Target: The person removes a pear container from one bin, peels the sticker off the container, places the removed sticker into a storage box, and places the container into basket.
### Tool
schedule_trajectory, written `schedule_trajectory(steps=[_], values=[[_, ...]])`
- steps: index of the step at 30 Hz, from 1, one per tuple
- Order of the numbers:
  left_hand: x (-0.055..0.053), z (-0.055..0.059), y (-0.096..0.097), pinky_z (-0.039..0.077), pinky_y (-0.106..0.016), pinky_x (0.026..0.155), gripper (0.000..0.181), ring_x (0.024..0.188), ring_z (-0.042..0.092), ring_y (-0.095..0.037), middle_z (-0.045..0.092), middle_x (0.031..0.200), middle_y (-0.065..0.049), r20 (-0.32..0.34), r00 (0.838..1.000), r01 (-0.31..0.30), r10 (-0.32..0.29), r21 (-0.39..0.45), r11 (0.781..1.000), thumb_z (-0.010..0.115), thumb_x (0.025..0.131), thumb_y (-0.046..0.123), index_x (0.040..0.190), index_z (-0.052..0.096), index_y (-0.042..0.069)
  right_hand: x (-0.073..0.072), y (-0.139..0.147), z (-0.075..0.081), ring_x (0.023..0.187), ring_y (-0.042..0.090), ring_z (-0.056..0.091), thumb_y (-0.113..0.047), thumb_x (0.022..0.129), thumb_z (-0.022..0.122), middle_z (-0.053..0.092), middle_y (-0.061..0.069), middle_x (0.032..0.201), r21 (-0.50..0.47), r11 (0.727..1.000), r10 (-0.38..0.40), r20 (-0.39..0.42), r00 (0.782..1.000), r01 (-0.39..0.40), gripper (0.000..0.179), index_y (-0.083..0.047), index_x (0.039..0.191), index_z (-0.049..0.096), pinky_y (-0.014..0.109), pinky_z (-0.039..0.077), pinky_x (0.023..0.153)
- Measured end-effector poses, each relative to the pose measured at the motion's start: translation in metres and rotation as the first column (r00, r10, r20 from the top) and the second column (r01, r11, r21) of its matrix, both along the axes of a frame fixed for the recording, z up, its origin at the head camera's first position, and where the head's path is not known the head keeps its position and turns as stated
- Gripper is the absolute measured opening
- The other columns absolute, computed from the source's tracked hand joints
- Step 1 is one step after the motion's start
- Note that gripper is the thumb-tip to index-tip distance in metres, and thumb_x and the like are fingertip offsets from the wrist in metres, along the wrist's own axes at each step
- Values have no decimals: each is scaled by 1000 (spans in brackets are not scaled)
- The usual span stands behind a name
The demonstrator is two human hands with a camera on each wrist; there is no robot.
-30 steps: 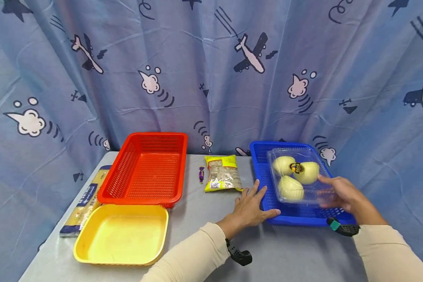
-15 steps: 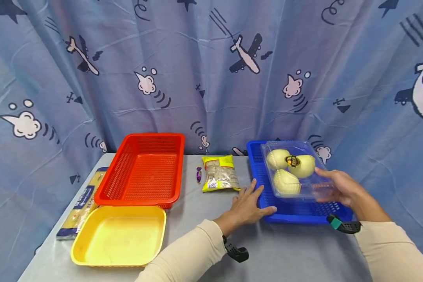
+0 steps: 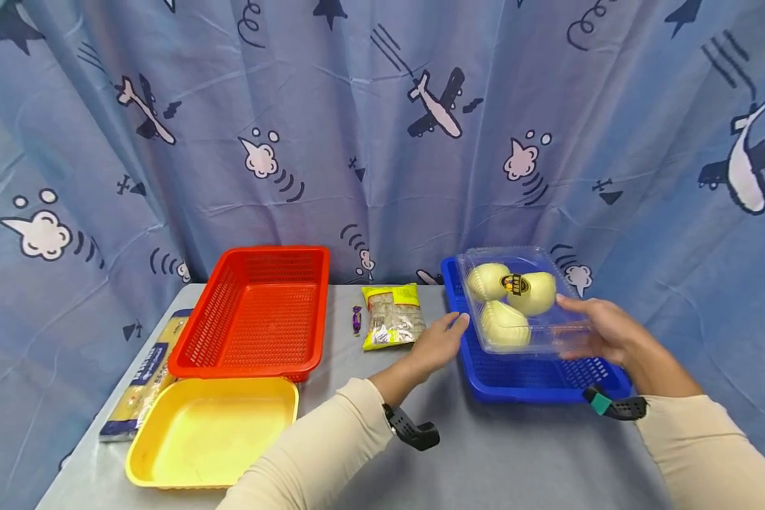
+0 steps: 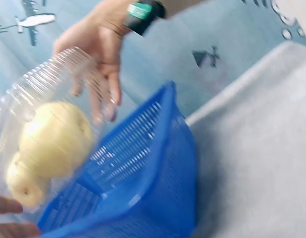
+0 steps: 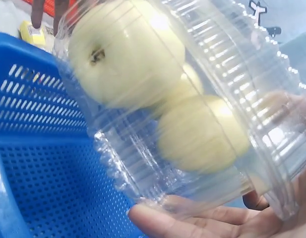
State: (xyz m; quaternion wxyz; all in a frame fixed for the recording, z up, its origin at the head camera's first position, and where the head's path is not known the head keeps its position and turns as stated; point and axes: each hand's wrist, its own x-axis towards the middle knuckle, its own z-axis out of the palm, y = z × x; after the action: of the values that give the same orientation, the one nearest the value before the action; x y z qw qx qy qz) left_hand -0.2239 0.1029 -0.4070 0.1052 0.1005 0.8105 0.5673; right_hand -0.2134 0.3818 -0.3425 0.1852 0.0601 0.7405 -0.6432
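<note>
A clear plastic clamshell box [image 3: 542, 340] holds three pale yellow pears [image 3: 505, 324] and bears a dark label. My right hand [image 3: 602, 329] grips its right side, thumb on one face and fingers round the other, as the right wrist view shows. The box hangs tilted above the blue basket [image 3: 516, 393], its far-left corner over the rim. At the basket's left side my left hand [image 3: 438, 343] reaches toward the box, fingers extended. In the left wrist view its fingertips [image 4: 11, 204] show at the left edge, right beside the pears.
A yellow-edged snack packet [image 3: 392, 319] and a small purple-wrapped candy [image 3: 357, 320] lie left of the blue basket. Farther left are a red basket [image 3: 264, 368], a yellow tray [image 3: 213, 482] and a long gold-and-blue packet [image 3: 146, 372]. A patterned curtain [image 3: 331, 142] hangs behind the table.
My right hand has raised the box of pears and shifted it left over the blue basket. My left hand has come off the basket's rim toward the box.
</note>
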Motion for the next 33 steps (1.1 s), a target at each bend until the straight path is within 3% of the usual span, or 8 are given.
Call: schedule_trajectory(steps=[3,6,10,14,17,24,29,33], values=[[-2,10,-1,45,-48,94,61,122,49,-32,52,138,-8,165,985,-77,41,214,974,45,97,55,140,52,13,2,-7,3,101,44,60,-44,99,49,47,33,125,0,1000,4,1,1000,-4,90,0,152,-10,59,48,84],[-2,17,-2,50,-52,84,73,116,51,-40,47,141,-11,331,943,-159,31,366,917,53,89,63,144,47,16,5,-14,6,104,44,59,-45,99,49,32,44,135,-8,1000,5,-3,1000,-5,90,-1,152,-9,58,48,84],[-1,22,-4,51,-54,81,87,110,53,-47,39,146,-16,409,913,-203,-1,456,867,62,82,64,151,35,17,9,-24,10,105,44,59,-45,100,48,16,44,145,-16,1000,7,-3,1000,-7,90,1,151,-9,58,48,84],[3,26,-6,50,-58,80,90,108,53,-51,35,148,-19,408,912,-198,-42,527,826,68,81,58,152,31,18,13,-36,14,103,45,60,-44,99,50,27,44,140,-20,1000,3,-1,1000,-3,91,3,151,-8,57,49,83],[6,27,-10,52,-56,78,86,112,50,-53,37,146,-19,397,917,-198,-45,550,811,72,81,52,151,34,19,16,-45,16,104,45,59,-43,99,50,33,42,137,-15,1000,10,-13,1000,-10,90,5,150,-7,57,49,82],[14,32,-30,55,-52,72,83,121,42,-54,37,146,-19,381,924,-200,-32,554,808,78,81,37,150,35,18,24,-64,14,98,42,63,-41,100,50,36,42,134,-6,1000,3,-42,999,-3,81,7,146,5,57,51,78],[18,32,-46,53,-54,76,83,120,40,-57,33,148,-24,368,928,-177,-51,560,809,78,81,31,151,35,18,32,-77,12,94,43,65,-40,99,52,39,43,132,17,1000,8,-76,997,-6,47,-2,111,27,56,53,75],[22,30,-60,52,-55,78,80,122,38,-58,30,148,-26,362,931,-170,-52,554,815,77,81,28,150,37,19,38,-88,9,100,46,62,-43,98,53,38,42,133,61,998,13,-90,996,-7,47,-3,105,29,53,53,76]])
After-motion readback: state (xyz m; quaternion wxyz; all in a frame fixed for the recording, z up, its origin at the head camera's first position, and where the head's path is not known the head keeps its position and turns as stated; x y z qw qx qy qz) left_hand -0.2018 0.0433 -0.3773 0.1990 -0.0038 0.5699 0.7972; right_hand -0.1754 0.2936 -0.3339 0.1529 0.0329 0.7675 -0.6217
